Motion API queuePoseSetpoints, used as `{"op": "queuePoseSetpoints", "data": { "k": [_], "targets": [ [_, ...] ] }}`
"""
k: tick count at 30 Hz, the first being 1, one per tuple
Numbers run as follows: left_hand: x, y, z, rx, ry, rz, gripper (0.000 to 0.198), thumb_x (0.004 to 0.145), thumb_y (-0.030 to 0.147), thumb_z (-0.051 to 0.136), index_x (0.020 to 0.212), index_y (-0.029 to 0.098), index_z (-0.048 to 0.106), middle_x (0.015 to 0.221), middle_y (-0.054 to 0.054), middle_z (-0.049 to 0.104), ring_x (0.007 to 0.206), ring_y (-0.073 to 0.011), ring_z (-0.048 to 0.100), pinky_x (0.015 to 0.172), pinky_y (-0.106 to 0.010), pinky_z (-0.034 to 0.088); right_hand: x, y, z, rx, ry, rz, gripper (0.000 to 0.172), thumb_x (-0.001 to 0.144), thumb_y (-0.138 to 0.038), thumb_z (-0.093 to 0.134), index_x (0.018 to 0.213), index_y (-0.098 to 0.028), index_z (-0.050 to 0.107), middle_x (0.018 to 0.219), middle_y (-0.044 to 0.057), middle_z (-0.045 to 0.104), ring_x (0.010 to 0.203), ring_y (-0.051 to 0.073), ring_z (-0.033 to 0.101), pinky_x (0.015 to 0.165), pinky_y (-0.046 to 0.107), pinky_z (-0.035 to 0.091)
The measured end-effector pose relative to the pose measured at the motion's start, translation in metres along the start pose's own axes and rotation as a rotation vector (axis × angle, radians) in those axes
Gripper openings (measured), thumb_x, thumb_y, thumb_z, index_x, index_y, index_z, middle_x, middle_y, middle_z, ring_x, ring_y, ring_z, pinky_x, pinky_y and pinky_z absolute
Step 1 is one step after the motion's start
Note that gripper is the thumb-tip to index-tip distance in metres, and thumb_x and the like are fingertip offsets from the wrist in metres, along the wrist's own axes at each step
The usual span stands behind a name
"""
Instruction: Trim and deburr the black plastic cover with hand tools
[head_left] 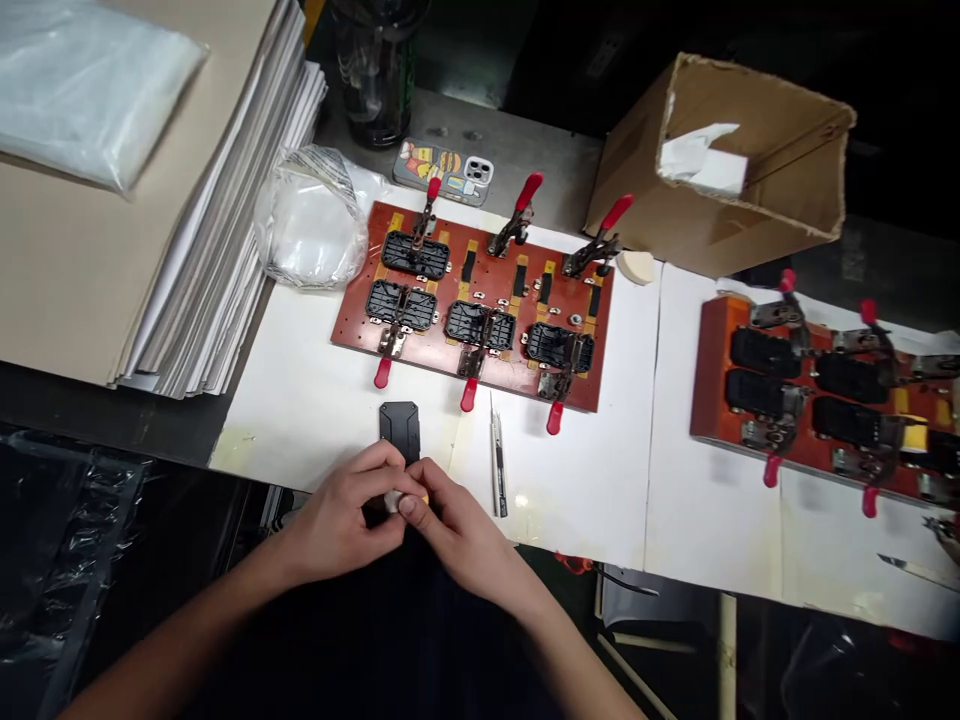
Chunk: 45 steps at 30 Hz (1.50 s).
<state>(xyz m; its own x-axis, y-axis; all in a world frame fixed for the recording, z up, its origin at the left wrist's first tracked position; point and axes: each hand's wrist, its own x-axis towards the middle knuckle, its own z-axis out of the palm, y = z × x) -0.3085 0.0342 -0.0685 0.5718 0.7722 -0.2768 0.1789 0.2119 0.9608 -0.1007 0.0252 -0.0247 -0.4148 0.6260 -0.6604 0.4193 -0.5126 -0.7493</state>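
My left hand (349,512) and my right hand (465,532) meet at the table's front edge, fingers closed and pinched together. Between the fingertips a bit of something small, whitish and yellow shows; its kind is mostly hidden. Just beyond the fingers lies a flat black plastic plate (400,425), its near end covered by my hands. To the right of them a slim pen-like tool (499,465) rests on the white sheet. Farther back stands a reddish-brown fixture board (427,345) with red-handled toggle clamps (470,393) and several black plastic parts (480,325).
At left rises a stack of cardboard sheets (187,250), beside a clear plastic bag (311,225). A phone in a patterned case (442,172) and a dark cup (375,80) sit behind the board. An open cardboard box (637,170) and a second clamp fixture (712,370) are at right.
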Motion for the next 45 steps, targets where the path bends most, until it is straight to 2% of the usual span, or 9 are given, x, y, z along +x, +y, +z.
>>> {"op": "queuePoseSetpoints", "data": {
  "k": [3,7,9,13,19,25,33,38,45],
  "targets": [
    [-0.003,-0.012,0.01,-0.006,0.034,0.003,0.025,0.093,0.023,0.058,0.114,0.035,0.066,0.105,0.005,0.058,0.093,-0.0036,0.057,0.082,-0.019,0.048,0.001,0.013,-0.005,0.065,0.047,0.092,0.037,0.099,-0.053,0.056,0.11,-0.018,0.055,0.09,0.0,0.054,0.079,0.01,0.045,0.07,0.024,0.036],
    [0.004,-0.028,-0.001,0.354,0.331,0.101,0.033,0.096,0.031,0.057,0.129,0.03,0.06,0.122,0.002,0.059,0.116,-0.0067,0.055,0.102,-0.022,0.047,0.0,0.028,-0.021,-0.015,0.491,0.111,0.041,0.092,-0.051,0.066,0.116,-0.02,0.056,0.077,-0.001,0.043,0.065,0.009,0.035,0.057,0.021,0.032],
    [0.011,-0.035,-0.002,0.625,0.313,0.152,0.055,0.095,0.043,0.059,0.146,0.024,0.047,0.145,-0.005,0.046,0.138,-0.015,0.041,0.117,-0.032,0.04,0.006,0.032,-0.024,-0.222,0.61,0.022,0.036,0.093,-0.049,0.066,0.118,-0.023,0.06,0.075,-0.001,0.046,0.063,0.009,0.037,0.058,0.022,0.035],
    [0.025,-0.051,0.007,0.848,0.224,0.201,0.082,0.094,0.055,0.055,0.159,0.016,0.024,0.16,-0.006,0.031,0.151,-0.0188,0.024,0.126,-0.038,0.03,0.024,0.034,-0.013,-0.633,0.511,-0.251,0.032,0.1,-0.039,0.058,0.128,-0.025,0.057,0.103,0.0,0.061,0.085,0.01,0.057,0.079,0.023,0.046],
    [0.028,-0.068,0.012,0.772,0.297,0.209,0.096,0.088,0.055,0.064,0.161,0.015,0.017,0.161,-0.003,0.032,0.15,-0.0141,0.028,0.128,-0.029,0.028,0.031,0.032,0.003,-0.975,0.343,-0.255,0.033,0.097,-0.014,0.053,0.129,-0.019,0.055,0.101,0.003,0.055,0.086,0.016,0.052,0.074,0.028,0.043],
    [0.028,-0.074,0.011,0.734,0.293,0.254,0.093,0.089,0.053,0.063,0.16,0.014,0.019,0.161,-0.004,0.032,0.152,-0.0146,0.026,0.13,-0.029,0.028,0.032,0.033,0.004,-0.98,0.44,-0.314,0.038,0.091,-0.005,0.055,0.127,-0.016,0.058,0.098,0.003,0.055,0.087,0.017,0.051,0.076,0.029,0.042],
    [0.027,-0.078,0.011,0.741,0.313,0.288,0.093,0.089,0.053,0.064,0.16,0.013,0.02,0.161,-0.005,0.032,0.151,-0.0149,0.027,0.129,-0.029,0.031,0.031,0.029,-0.001,-0.96,0.376,-0.292,0.045,0.088,-0.001,0.054,0.129,-0.018,0.057,0.098,0.002,0.056,0.087,0.017,0.051,0.076,0.029,0.043],
    [0.026,-0.078,0.009,0.748,0.284,0.292,0.091,0.09,0.056,0.061,0.16,0.013,0.021,0.161,-0.003,0.031,0.152,-0.0145,0.026,0.129,-0.029,0.03,0.001,0.025,-0.018,-0.836,0.11,-0.078,0.027,0.099,-0.018,0.052,0.124,-0.024,0.058,0.105,0.0,0.057,0.091,0.014,0.056,0.079,0.027,0.046],
    [0.025,-0.074,0.005,0.734,0.245,0.304,0.091,0.089,0.05,0.062,0.16,0.011,0.021,0.162,-0.005,0.029,0.152,-0.0165,0.026,0.129,-0.034,0.029,0.005,0.032,-0.015,-0.598,0.417,-0.212,0.028,0.1,-0.028,0.055,0.127,-0.025,0.049,0.114,0.0,0.057,0.099,0.009,0.055,0.089,0.022,0.046]
  ]
}}
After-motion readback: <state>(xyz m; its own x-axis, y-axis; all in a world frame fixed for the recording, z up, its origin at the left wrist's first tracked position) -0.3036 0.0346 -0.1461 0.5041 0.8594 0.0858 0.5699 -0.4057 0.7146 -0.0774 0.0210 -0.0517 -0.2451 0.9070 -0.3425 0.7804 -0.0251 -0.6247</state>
